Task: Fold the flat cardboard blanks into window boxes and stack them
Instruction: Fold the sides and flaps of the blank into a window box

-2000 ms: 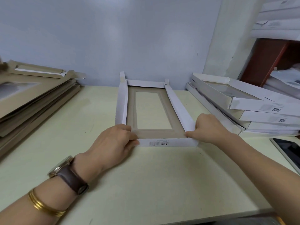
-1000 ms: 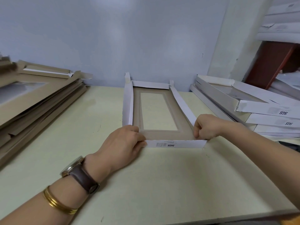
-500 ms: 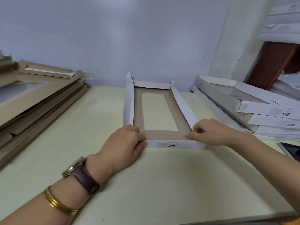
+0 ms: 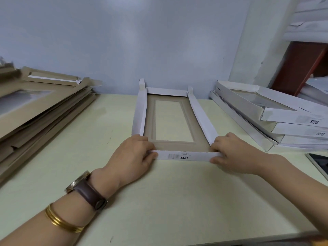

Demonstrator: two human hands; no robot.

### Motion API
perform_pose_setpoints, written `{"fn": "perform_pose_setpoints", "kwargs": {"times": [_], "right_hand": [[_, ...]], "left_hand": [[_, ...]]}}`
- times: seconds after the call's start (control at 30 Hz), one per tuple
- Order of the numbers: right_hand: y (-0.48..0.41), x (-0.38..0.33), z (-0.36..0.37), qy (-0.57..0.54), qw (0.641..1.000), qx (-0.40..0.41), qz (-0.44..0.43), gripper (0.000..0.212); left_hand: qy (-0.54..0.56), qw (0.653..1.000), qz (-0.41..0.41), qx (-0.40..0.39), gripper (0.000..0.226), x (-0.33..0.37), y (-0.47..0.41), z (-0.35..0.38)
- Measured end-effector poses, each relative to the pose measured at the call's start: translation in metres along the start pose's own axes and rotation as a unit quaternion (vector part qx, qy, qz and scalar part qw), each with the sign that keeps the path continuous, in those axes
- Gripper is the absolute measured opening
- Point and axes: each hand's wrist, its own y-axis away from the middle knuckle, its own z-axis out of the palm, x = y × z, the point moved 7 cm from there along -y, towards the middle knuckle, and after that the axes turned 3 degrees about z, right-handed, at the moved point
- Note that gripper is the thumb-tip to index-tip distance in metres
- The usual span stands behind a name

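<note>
A box lengthwise, pointing away from the fingers.
The left hand and right hand pinch its near flap (fingers curled).

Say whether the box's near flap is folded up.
Folded up: near flap stands upright, its ends pinched by left hand and right hand.

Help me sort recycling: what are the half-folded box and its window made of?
The half-folded box looks like paperboard: matte brown inside, smooth white outside, sharply creased. Its window seems clear film, possibly an open cutout; the table shows through.
</note>
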Motion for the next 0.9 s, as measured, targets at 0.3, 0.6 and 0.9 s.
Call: {"fn": "perform_pose_setpoints", "kwargs": {"times": [0.3,0.6,0.9], "right_hand": [[0.001,-0.003,-0.01,0.042,0.998,0.033,-0.041,0.019],[0.0,-0.004,-0.015,0.056,0.997,0.011,-0.058,0.023],[0.0,0.024,-0.015,-0.129,0.99,0.058,0.013,0.021]], "left_hand": [[-0.003,1.0,0.013,0.001,0.025,0.002,0.001,-0.002],[0.002,1.0,0.017,-0.001,0.024,0.0,0.001,-0.001],[0.006,1.0,0.018,-0.003,0.025,-0.001,0.0,-0.001]]}}
